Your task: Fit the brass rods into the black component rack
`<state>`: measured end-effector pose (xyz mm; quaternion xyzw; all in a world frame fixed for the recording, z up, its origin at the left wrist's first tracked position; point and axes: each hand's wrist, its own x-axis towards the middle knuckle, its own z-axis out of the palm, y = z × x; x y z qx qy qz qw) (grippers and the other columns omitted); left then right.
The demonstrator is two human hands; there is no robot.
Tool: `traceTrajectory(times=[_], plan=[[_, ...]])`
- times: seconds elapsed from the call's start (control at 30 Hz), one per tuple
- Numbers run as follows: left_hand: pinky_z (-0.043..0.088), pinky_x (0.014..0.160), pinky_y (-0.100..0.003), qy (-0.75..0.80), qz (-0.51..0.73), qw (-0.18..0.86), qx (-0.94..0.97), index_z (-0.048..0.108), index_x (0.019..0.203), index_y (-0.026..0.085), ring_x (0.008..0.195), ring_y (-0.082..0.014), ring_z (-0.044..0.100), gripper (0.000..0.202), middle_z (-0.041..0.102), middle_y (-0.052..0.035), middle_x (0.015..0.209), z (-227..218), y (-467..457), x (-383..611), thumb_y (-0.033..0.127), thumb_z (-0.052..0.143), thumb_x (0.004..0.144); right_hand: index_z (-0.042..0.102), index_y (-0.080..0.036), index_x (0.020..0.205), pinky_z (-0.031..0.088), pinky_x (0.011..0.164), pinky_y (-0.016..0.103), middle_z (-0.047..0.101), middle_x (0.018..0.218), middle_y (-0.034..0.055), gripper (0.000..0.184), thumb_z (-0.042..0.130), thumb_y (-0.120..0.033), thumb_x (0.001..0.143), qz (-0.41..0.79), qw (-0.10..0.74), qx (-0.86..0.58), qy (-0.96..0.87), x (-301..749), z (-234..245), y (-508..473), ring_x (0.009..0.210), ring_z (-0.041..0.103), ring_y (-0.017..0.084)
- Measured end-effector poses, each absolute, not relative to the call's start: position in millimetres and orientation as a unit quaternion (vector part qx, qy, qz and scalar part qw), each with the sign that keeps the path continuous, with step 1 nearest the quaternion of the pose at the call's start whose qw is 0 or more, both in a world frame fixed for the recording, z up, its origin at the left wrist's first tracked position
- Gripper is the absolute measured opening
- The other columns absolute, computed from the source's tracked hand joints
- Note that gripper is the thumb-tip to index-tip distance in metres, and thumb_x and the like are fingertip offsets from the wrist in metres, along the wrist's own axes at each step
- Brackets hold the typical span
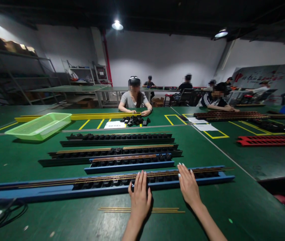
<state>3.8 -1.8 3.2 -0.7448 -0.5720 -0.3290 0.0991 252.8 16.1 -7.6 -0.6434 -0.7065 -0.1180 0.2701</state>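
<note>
Across the green table lies a long blue channel (54, 194) with a row of black parts (104, 185) inside. Thin brass-coloured rods (94, 179) run lengthwise on top of those parts. My left hand (140, 194) is laid over the channel's near wall, fingers stretched toward the rods. Further right, my right hand (189, 184) rests at the channel the same way, its fingers straight and close together. Neither hand grips anything; whether the fingertips press on the rods I cannot tell. Several loose brass rods (167, 210) lie on the table, passing behind my left wrist.
Beyond the channel sit a shorter blue channel (129, 166) and two dark channels (117, 142) with black parts. A green basket (42, 125) stands at left, cables (14, 211) at near left. A person (134, 95) works opposite by a yellow channel (89, 116). A red rail (270, 141) lies right.
</note>
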Motion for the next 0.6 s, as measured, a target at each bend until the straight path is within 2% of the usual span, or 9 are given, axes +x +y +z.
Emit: traceTrajectory(times=[0.2,0.27,0.4,0.6], plan=[[0.019,0.108,-0.043,-0.57,-0.33,0.098,-0.746,0.013,0.149,0.026,0.134,-0.0185,0.038,0.064,0.045,-0.0059,0.145,3,-2,3,0.022,0.04,0.091,0.037,-0.014,0.143,0.029,0.111,0.046,0.045,0.144,0.0096,0.05,0.023,-0.032,0.097,-0.074,0.294,-0.648,-0.698,263,2,18,0.137,0.033,0.019],[0.02,0.108,-0.042,-0.571,-0.33,0.101,-0.745,0.013,0.149,0.026,0.134,-0.0187,0.038,0.064,0.045,-0.0057,0.145,3,-2,3,0.022,0.041,0.091,0.036,-0.013,0.143,0.027,0.111,0.048,0.044,0.145,0.0108,0.052,0.022,-0.034,0.097,-0.092,0.303,-0.662,-0.679,275,2,19,0.139,0.031,0.02],[0.02,0.108,-0.042,-0.571,-0.331,0.102,-0.744,0.014,0.149,0.025,0.133,-0.0198,0.039,0.065,0.046,-0.007,0.144,2,-2,4,0.022,0.042,0.09,0.045,-0.011,0.137,0.025,0.111,0.05,0.053,0.136,0.0111,0.051,0.022,-0.034,0.097,-0.127,0.288,-0.667,-0.675,293,-9,19,0.136,0.036,0.022],[0.019,0.108,-0.043,-0.569,-0.331,0.096,-0.747,0.017,0.148,0.024,0.134,-0.0195,0.038,0.062,0.045,-0.0079,0.144,2,-2,4,0.022,0.041,0.091,0.045,-0.011,0.136,0.023,0.112,0.05,0.053,0.136,0.0112,0.052,0.021,-0.033,0.097,-0.126,0.295,-0.674,-0.666,291,-14,19,0.136,0.036,0.022]])
